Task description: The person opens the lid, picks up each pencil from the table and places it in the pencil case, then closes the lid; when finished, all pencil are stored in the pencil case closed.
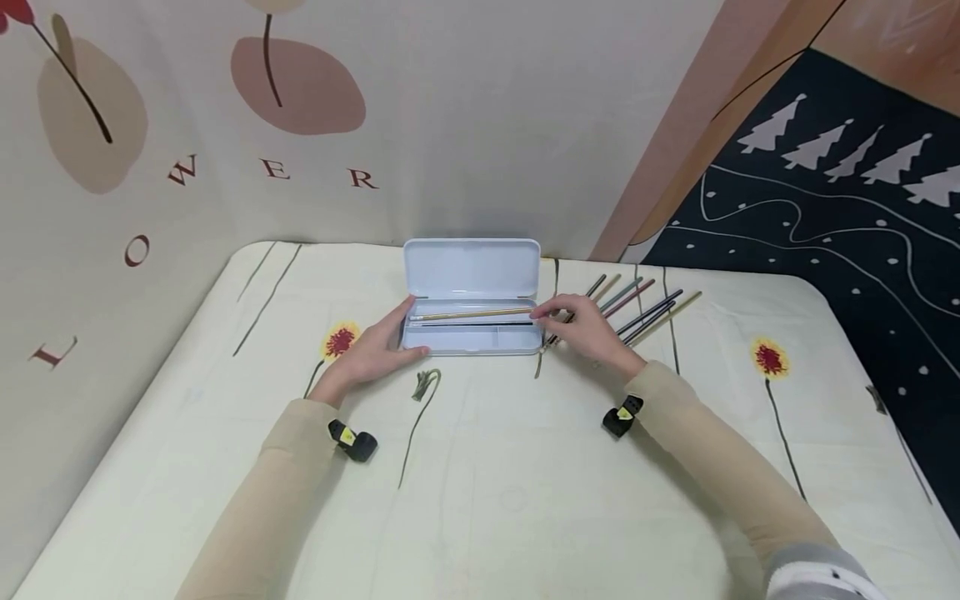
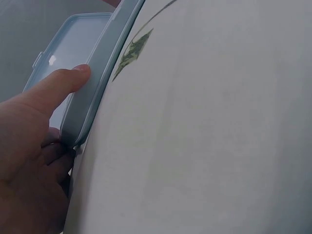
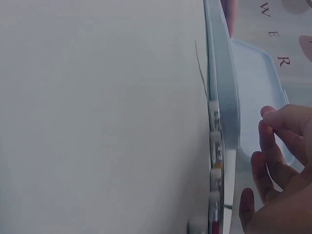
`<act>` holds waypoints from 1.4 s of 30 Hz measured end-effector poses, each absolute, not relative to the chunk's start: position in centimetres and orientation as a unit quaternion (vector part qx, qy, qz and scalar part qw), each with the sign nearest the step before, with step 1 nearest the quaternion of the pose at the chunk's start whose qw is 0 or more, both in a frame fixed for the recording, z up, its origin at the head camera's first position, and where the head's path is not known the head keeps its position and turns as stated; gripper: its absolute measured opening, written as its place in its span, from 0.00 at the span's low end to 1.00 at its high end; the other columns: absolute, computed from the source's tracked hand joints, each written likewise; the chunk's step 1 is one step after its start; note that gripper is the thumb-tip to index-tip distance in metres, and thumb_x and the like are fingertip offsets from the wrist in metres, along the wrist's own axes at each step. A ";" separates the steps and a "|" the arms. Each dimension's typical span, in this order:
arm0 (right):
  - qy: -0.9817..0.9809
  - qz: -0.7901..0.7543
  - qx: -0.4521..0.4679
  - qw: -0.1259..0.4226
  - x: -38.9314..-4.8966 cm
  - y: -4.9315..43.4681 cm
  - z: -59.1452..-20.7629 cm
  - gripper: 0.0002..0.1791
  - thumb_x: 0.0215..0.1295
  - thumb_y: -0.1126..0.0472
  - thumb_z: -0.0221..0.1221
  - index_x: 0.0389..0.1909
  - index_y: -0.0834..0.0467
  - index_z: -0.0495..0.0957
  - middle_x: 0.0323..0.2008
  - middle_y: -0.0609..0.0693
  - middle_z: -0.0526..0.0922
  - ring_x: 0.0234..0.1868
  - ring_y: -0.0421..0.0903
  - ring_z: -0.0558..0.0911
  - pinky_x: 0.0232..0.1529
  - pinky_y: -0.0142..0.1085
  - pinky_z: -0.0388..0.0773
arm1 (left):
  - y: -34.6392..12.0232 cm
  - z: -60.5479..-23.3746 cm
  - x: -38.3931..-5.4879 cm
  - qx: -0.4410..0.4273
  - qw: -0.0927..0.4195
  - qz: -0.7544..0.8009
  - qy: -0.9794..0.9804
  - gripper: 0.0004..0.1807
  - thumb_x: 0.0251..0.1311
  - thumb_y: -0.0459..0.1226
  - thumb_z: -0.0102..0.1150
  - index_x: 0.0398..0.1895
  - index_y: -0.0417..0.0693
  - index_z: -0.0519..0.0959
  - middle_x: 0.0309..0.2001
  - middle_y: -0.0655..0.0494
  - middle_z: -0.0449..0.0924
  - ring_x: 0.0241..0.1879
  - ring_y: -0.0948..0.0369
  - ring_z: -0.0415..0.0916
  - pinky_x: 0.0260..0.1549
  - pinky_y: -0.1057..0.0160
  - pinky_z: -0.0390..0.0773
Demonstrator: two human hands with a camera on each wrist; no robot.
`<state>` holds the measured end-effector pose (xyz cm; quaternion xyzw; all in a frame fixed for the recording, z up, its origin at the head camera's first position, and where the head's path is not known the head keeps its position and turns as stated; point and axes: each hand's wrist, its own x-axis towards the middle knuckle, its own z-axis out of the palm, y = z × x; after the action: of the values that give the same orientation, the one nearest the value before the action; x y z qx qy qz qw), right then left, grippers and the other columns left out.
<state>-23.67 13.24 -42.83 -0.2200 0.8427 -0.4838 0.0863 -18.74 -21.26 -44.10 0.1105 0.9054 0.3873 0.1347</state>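
Note:
A pale blue pencil case (image 1: 457, 340) lies on the table with its lid (image 1: 472, 268) raised at the back. My left hand (image 1: 375, 348) grips the case's left end; in the left wrist view the thumb (image 2: 78, 75) lies on its front wall. Inside, a yellow pencil (image 1: 472, 314) slants slightly above a dark pencil (image 1: 472, 324). At the case's right end my right hand (image 1: 577, 323) pinches the yellow pencil's tip between thumb and forefinger. In the right wrist view the case wall (image 3: 226, 87) hides that pencil, and the other fingers curl loosely.
Several pencils (image 1: 648, 312) in various colours lie fanned out right of the case, partly under the right hand. Their eraser ends (image 3: 216, 136) show in the right wrist view. A patterned cloth (image 1: 510, 475) covers the table; a printed curtain (image 1: 480, 125) hangs behind.

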 end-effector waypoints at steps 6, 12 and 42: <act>0.848 -0.479 -0.207 0.091 -22.6 14.9 -40.8 0.09 0.66 0.72 0.57 0.44 0.71 0.81 0.45 0.65 0.82 0.45 0.56 0.77 0.45 0.42 0.72 | -21.2 -44.0 -18.8 0.109 0.134 0.388 0.905 0.52 0.60 0.46 0.64 0.78 0.49 0.40 0.76 0.45 0.44 0.73 0.46 0.43 0.68 0.44 0.47; 0.847 -0.488 -0.195 0.082 -23.7 17.7 -42.8 0.09 0.66 0.68 0.59 0.44 0.67 0.83 0.43 0.61 0.83 0.36 0.45 0.77 0.34 0.29 0.72 | -21.2 -43.9 -18.7 0.105 0.138 0.386 0.906 0.52 0.61 0.47 0.64 0.78 0.48 0.40 0.76 0.45 0.43 0.73 0.46 0.42 0.68 0.44 0.47; 0.888 -0.441 -0.118 0.052 -22.9 25.6 -42.6 0.13 0.69 0.64 0.58 0.48 0.67 0.81 0.45 0.62 0.82 0.39 0.40 0.74 0.36 0.29 0.70 | -21.2 -44.2 -18.5 0.101 0.134 0.380 0.910 0.52 0.61 0.49 0.64 0.78 0.49 0.40 0.76 0.45 0.43 0.73 0.46 0.42 0.68 0.44 0.48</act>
<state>-22.87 25.56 -42.65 -0.1181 0.8881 -0.4411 0.0520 -18.53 -21.19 -44.15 0.1008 0.9096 0.3800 0.1342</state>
